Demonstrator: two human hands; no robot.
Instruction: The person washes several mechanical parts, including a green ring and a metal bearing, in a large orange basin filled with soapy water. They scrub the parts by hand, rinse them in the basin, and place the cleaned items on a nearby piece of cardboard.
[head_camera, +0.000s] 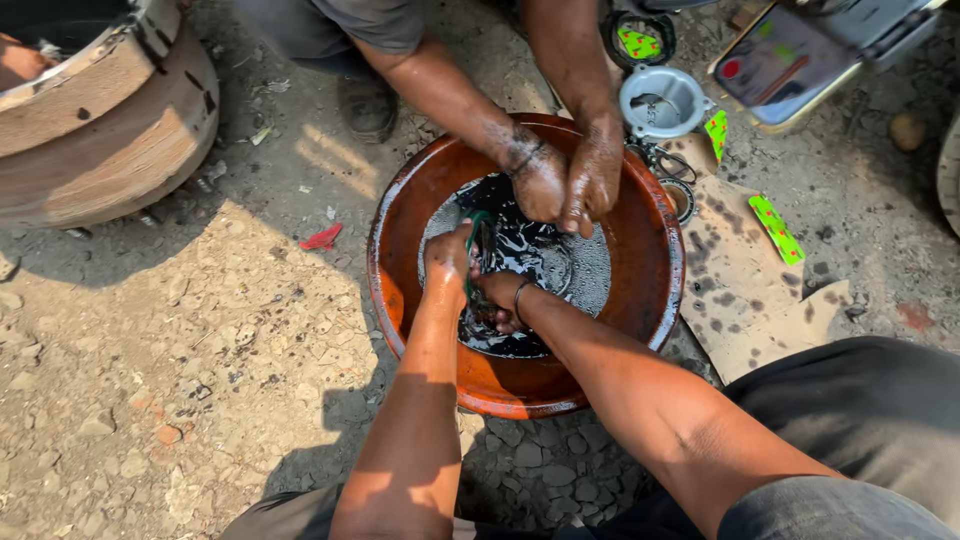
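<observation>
Orange-brown plastic basin (640, 250) on the gravel ground holds black oily liquid (530, 250), and inside it the left hand (447, 262) is closed around a green-handled brush (478, 250). The right hand (497, 300) is half sunk in this liquid just beside the brush (whether it grips something, I cannot tell). At the far rim of the basin, another person's two hands (568, 180) are pressed together, dirty with oil.

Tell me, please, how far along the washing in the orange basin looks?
Midway, by the look of it. The liquid in the orange basin is already black. The left hand holds a green brush in its grip, and the right hand is dipped in. Another person's hands rub something above. Rings lie on the stained cardboard beside it.
</observation>
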